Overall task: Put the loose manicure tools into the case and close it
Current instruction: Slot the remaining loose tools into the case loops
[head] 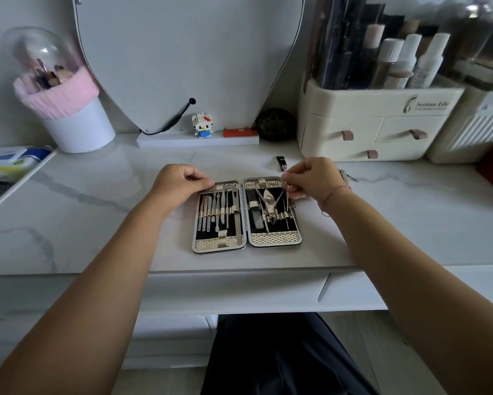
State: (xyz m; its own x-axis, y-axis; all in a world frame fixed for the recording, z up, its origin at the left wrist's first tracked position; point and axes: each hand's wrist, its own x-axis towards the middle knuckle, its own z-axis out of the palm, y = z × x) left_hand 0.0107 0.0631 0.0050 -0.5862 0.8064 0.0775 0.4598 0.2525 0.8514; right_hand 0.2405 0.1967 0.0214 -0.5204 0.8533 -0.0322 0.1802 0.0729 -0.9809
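The black-lined, silver-rimmed manicure case (275,238) lies open on the white marble bench's (97,209) near middle, the left hand (179,181) gripping its far left corner with curled fingers, likely to steady it, while the right hand (310,178) pinches a thin steel tool (287,201) in its fingers over the right half.

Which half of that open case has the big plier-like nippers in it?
The right half, where the right hand pinches a thin tool: the nippers sit there, while the left half holds a row of slim straight tools.
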